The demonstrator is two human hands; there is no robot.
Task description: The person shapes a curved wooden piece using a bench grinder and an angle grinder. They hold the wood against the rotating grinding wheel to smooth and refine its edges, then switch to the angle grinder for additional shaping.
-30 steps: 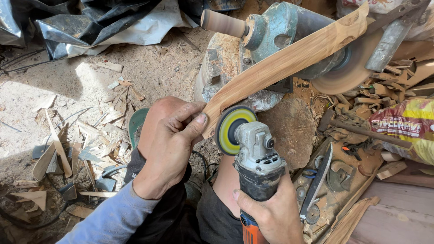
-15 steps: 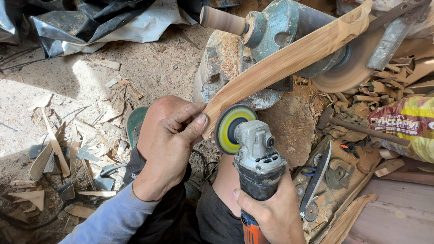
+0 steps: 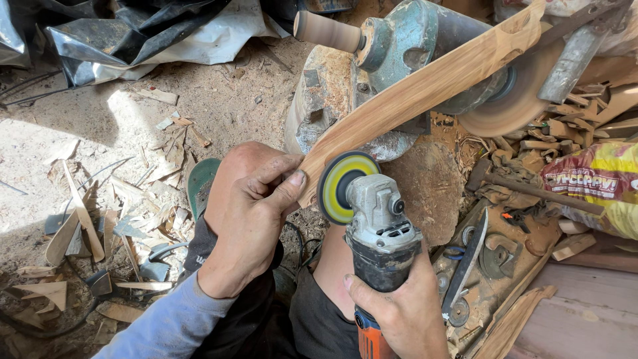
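My left hand [image 3: 249, 206] grips the near end of a long curved wooden piece [image 3: 425, 90] that slants up to the right, thumb on top. My right hand [image 3: 399, 309] holds the body of a grey and black angle grinder [image 3: 379, 229]. Its yellow-green sanding disc [image 3: 342, 186] stands on edge just under the wood's lower end, beside my left thumb. I cannot tell whether the disc touches the wood.
A teal bench sander [image 3: 405, 36] with a wooden drum [image 3: 325, 30] and a brown disc [image 3: 518, 100] sits behind the wood. Wood offcuts [image 3: 80, 219] litter the dirt floor at left. Tools and scraps [image 3: 492, 252] lie at right, next to a yellow and red bag [image 3: 598, 189]. Black plastic sheeting [image 3: 126, 33] lies at the top left.
The wooden piece has shifted slightly up and right. The hands and grinder stay almost where they were.
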